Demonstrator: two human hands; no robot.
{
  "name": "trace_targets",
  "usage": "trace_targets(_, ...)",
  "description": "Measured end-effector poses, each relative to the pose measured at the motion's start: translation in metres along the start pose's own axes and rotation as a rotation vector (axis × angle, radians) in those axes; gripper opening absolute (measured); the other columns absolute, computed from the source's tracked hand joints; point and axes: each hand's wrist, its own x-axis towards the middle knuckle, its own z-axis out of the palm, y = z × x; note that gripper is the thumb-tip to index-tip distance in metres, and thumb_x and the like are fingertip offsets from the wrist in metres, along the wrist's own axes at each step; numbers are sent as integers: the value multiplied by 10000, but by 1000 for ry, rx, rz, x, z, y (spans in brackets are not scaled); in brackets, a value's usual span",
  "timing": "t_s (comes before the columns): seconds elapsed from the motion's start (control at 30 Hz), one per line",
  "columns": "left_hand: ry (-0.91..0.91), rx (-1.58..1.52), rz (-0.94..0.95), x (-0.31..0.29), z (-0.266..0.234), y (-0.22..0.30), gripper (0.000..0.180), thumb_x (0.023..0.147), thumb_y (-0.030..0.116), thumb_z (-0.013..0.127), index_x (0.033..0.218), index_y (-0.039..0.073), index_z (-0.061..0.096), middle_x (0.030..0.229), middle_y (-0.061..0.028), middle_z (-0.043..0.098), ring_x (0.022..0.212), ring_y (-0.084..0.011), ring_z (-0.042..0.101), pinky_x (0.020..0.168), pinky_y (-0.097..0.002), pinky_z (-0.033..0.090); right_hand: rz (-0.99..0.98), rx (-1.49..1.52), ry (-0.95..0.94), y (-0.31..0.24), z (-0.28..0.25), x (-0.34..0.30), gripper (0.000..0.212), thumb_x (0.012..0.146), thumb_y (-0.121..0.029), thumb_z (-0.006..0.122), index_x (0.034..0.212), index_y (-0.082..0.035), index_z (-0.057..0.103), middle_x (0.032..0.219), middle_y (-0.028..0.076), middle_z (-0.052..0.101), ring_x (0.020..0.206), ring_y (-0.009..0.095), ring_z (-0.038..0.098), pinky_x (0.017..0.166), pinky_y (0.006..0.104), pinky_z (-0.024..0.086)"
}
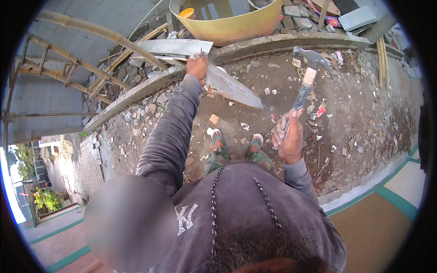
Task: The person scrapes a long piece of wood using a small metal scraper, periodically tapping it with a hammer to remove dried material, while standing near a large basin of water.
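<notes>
My right hand (290,136) is wrapped round the grip of a claw hammer (306,82), raised with its metal head pointing away from me. My left hand (197,68) is stretched forward over the boards, its fingers pinched on what looks like a thin nail (201,52). A grey-coated board (234,86) slants from under that hand toward the ground on the right. Another pale grey board (175,47) lies just beyond the fingers, across the low concrete edge. How the two boards meet is hidden by my hand.
A large yellow tub of water (227,29) stands beyond the concrete kerb (291,43). Bamboo poles (91,27) form a frame at the left. Rubble and tile shards (214,119) litter the dirt around my sandalled feet (256,142). Bricks (298,16) are heaped at the far right.
</notes>
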Motion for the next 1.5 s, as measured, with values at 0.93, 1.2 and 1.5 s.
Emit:
trace_targets(0.93,-175,5,37,32,74,-18,147,986,138,636,1025,45,529,815,-18,584,704,-119,523,581,-344,417,508,-344,-267,23,-38,29,540,1022,-589,524,709,-160,426,530,-44,386,370,80,336,353,278,302)
trace_targets(1.2,-139,164,59,56,72,-10,283,882,18,588,1161,1,544,981,-58,635,849,-156,588,734,-309,489,414,-616,-327,17,-38,59,446,1049,-476,543,759,-138,561,636,-92,401,560,26,342,502,255,276)
trace_targets(1.5,-354,61,-37,16,91,16,446,843,-41,551,1285,17,569,966,-9,578,812,-88,505,733,-249,433,-125,-894,-154,-80,10,122,406,1074,-412,540,826,-91,520,649,-84,399,585,24,359,509,245,278)
